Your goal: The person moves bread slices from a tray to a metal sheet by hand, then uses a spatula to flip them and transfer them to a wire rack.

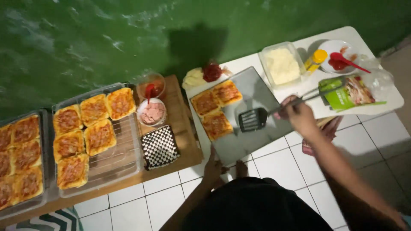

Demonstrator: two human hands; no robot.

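Head view looks down past your dark lap onto a white tiled floor [274,164] and a green wall behind, with two low surfaces side by side. To your left the wooden surface [185,128] carries a wire rack [122,156] loaded with topped toast squares, a black-and-white checked cloth [159,146] and a small bowl of pink slices [152,113]. Ahead and to your right the white surface [308,85] holds a tub of grated cheese [281,65], a green packet [349,92] and a plate with a red spoon [338,57]. Between them lies the grey baking sheet [252,132], tilted across the gap, with three toast squares [216,109] clustered at its far-left end. Your left hand [212,164] pinches the sheet's near edge, its grip closed on the metal. Your right hand [299,113] is wrapped tight round the handle of a black slotted spatula [253,119]. The spatula's long axis runs from your right hand leftward and slightly down, blade leading, so the toast lies to the left of and just beyond the blade, near it but not touching. Your right hand, with the tool, is the one pointed at the toast; your left sits below it at the sheet's edge.
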